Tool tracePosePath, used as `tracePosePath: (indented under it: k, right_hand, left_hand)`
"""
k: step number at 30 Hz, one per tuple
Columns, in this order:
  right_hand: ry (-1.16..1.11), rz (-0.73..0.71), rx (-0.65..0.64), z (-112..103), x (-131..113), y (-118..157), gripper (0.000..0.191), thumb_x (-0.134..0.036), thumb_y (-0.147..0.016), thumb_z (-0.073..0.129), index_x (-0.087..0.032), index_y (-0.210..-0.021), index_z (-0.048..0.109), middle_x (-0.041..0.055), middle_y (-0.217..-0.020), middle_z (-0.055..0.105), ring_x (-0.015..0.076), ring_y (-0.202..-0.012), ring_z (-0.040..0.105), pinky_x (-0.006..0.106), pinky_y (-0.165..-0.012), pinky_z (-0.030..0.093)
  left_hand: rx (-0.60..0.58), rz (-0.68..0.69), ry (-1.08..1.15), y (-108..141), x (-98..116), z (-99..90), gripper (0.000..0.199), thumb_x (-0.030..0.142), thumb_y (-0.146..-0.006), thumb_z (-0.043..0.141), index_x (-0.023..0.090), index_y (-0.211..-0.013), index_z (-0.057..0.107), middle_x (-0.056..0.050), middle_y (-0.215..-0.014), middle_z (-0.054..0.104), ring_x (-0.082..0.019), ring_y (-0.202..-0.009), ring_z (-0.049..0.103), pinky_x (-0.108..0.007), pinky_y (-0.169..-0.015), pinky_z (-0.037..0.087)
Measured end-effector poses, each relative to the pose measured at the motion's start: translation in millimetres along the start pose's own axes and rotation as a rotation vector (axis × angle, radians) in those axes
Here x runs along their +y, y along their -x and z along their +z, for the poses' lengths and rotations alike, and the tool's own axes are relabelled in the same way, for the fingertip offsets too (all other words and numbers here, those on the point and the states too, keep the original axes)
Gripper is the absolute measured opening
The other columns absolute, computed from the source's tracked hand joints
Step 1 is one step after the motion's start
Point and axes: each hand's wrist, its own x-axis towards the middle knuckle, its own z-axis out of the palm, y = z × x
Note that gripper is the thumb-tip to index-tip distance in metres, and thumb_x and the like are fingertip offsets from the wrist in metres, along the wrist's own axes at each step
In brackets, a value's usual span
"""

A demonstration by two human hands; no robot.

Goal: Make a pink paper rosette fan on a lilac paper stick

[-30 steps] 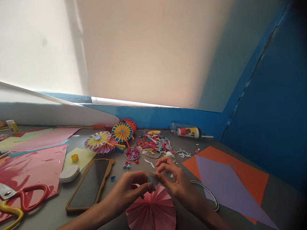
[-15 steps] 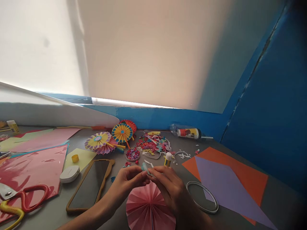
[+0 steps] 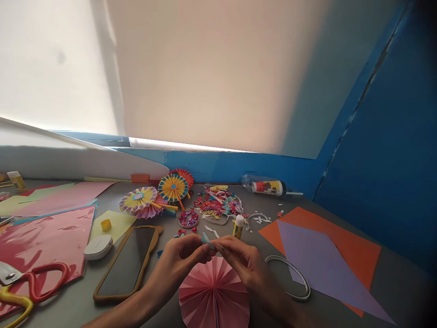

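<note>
- Pinches a slanted pale-blue paper piece (image 3: 205, 239) in the left hand (image 3: 184, 256), just past the far edge of a pink pleated disc (image 3: 215, 291).
- Meets the piece with the right hand (image 3: 244, 262), whether gripping or merely touching unclear.
- Has the disc below, on the hands' near side: round, no long axis, more overlapped by the right hand.
- Has, around the disc on the tabletop (image 3: 64, 303), a glue stick (image 3: 238, 228) beyond, phone (image 3: 129, 262) left, white ring (image 3: 303, 278) right.

Pale-blue piece (image 3: 205, 239) (small, tilted) pinched near pink pleated disc (image 3: 214, 294).
</note>
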Motion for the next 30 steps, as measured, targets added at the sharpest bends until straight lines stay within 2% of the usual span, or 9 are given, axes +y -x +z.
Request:
tracePosePath:
  k: [4,10,14,20,26,30]
  right_hand:
    - [-0.022,0.014,-0.034,-3.5,-1.1,-2.1,0.028,-0.031,-0.098,0.044,-0.025,-0.108,0.069,0.0042,-0.1,0.065,0.0187,-0.097,0.06,0.032,-0.09,0.046]
    - [0.134,-0.012,-0.001,-3.0,0.5,-1.7,0.023,-0.027,-0.095,0.049,-0.025,-0.104,0.07,0.0028,-0.095,0.065,0.0169,-0.091,0.061,0.028,-0.083,0.047]
    - [0.19,-0.048,0.014,-0.9,1.7,1.7,0.023,-0.025,-0.095,0.049,-0.023,-0.106,0.069,0.0044,-0.098,0.065,0.0172,-0.09,0.061,0.03,-0.082,0.048]
    - [0.097,-0.008,0.011,-1.4,-1.3,1.7,0.027,-0.029,-0.098,0.044,-0.024,-0.108,0.068,0.004,-0.101,0.066,0.0175,-0.096,0.06,0.031,-0.088,0.047]
    - [0.131,-0.005,-0.037,-2.0,-5.8,2.1,0.025,-0.029,-0.095,0.049,-0.025,-0.112,0.067,0.0041,-0.099,0.064,0.0173,-0.093,0.061,0.03,-0.086,0.049]
    - [0.175,-0.029,-0.016,-0.4,-6.3,2.5,0.025,-0.026,-0.093,0.051,-0.025,-0.111,0.069,0.0043,-0.096,0.065,0.0178,-0.09,0.062,0.029,-0.081,0.049]
  left_hand:
    - [0.009,0.01,-0.074,0.8,-1.0,-0.1,0.028,0.039,-0.087,0.059,0.013,-0.087,0.069,-0.006,-0.082,0.067,-0.018,-0.08,0.061,-0.027,-0.072,0.049]
    - [0.025,0.053,-0.31,4.0,0.4,1.6,0.029,0.04,-0.087,0.058,0.014,-0.082,0.069,-0.004,-0.075,0.067,-0.018,-0.075,0.062,-0.023,-0.066,0.048]
    - [0.034,0.092,-0.347,5.2,4.5,3.0,0.031,0.041,-0.087,0.057,0.014,-0.079,0.07,-0.004,-0.075,0.069,-0.018,-0.073,0.063,-0.022,-0.065,0.049]
    - [0.044,0.114,-0.398,4.3,6.2,2.7,0.028,0.037,-0.089,0.054,0.014,-0.079,0.068,-0.003,-0.074,0.067,-0.017,-0.072,0.062,-0.021,-0.064,0.048]
    - [0.038,0.122,-0.439,3.1,2.4,0.3,0.025,0.031,-0.088,0.055,0.014,-0.07,0.058,-0.001,-0.067,0.061,-0.015,-0.067,0.059,-0.02,-0.061,0.045]
    - [0.041,0.197,-0.563,3.8,0.8,0.4,0.022,0.027,-0.09,0.052,0.016,-0.072,0.059,0.0,-0.067,0.06,-0.013,-0.064,0.056,-0.02,-0.062,0.043]
